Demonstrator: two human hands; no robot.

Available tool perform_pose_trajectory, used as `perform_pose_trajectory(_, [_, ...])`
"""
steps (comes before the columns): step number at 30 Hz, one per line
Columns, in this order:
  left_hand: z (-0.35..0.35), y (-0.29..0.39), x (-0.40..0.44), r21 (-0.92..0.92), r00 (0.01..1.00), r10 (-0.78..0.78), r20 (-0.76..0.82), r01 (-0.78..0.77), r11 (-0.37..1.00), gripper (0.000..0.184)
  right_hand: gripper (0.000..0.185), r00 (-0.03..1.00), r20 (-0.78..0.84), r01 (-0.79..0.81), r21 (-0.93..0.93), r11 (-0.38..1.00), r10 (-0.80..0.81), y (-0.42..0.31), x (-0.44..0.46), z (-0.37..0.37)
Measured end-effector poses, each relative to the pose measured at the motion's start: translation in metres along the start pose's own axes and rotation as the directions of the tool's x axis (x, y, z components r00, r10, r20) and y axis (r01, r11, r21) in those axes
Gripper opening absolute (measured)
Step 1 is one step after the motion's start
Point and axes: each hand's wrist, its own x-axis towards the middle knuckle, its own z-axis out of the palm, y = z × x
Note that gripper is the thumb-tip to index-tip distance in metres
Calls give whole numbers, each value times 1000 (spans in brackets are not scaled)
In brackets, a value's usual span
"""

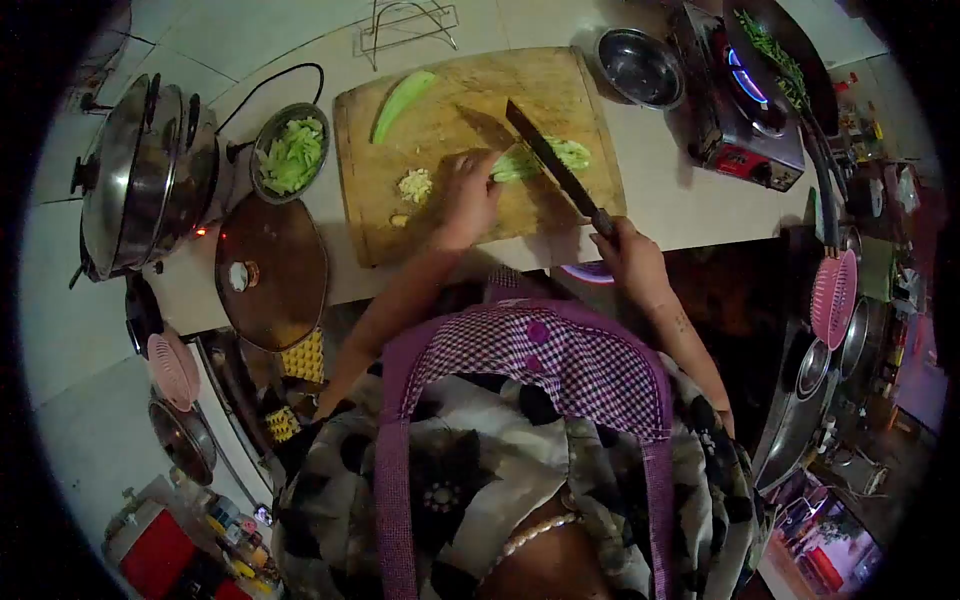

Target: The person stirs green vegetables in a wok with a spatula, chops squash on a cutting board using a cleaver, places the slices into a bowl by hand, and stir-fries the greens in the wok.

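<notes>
My right hand (635, 262) is wrapped round the handle of a kitchen knife (550, 160), whose long dark blade slants up and left across the cutting board (460, 95). Under and beside the blade lies a pale green vegetable (515, 165), with cut pieces (570, 153) to its right. The curled fingers of my left hand (472, 195) press on its left end. Chopped garlic-like bits (415, 186) form a small heap left of that hand. Farther back on the board rests a long green vegetable piece (403, 104). The kind of vegetable is unclear.
A bowl of green slices (292, 155) stands left of the board, near a brown lid (270, 270) and a large steel pot (130, 180). At right, a lit gas stove (750, 130) carries a wok (815, 60) with greens. A dark bowl (640, 68) sits between board and stove.
</notes>
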Motion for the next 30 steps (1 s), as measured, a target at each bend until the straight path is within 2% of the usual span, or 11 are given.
perform_pose_trajectory(4, [-1, 3, -2, 17, 997, 7, -72, -5, 1000, 48, 32, 993, 108, -51, 122, 991, 38, 1, 1, -5])
perform_pose_trajectory(7, [1, 0, -5, -30, 992, -7, -122, 3, 1000, 45, 32, 975, 221, 19, -54, 998, -7, 14, 9, 14])
perform_pose_trajectory(11, [0, -2, -3, 38, 994, -107, -28, 108, 993, 36, 31, 994, 54, 88, 192, 977, -100, 8, -8, 6])
perform_pose_trajectory(12, [6, -11, 1, 20, 990, -139, -13, 139, 990, 34, 30, 986, -18, 164, 282, 945, -165, 22, -9, 12])
perform_pose_trajectory(14, [23, -25, 14, -12, 985, -169, -38, 168, 986, 34, 27, 999, -38, 34, 529, 848, -17, 55, -14, 17])
perform_pose_trajectory(16, [39, -31, 26, -5, 984, -139, -116, 139, 990, 36, 24, 949, 119, -255, 833, 491, 292, 49, -22, 10])
perform_pose_trajectory(19, [58, -7, 44, 109, 974, 27, -224, -3, 994, 43, 26, 951, 87, -197, 909, 367, 296, 88, -25, 26])
perform_pose_trajectory(20, [56, 2, 46, 216, 996, 40, -76, -23, 976, 54, 32, 955, 129, -205, 938, 279, 266, 99, -27, 34])
perform_pose_trajectory(23, [51, 33, 53, 326, 995, 94, 38, -101, 940, 63, 34, 901, 304, -390, 879, 273, 309, 116, -26, 43])
perform_pose_trajectory(24, [45, 44, 55, 302, 993, 65, 102, -93, 949, 64, 34, 917, 283, -355, 900, 252, 282, 117, -20, 45])
perform_pose_trajectory(30, [39, 68, 49, 448, 993, 19, 117, -70, 891, 69, 32, 895, 334, -379, 919, 109, 296, 103, -18, 32])
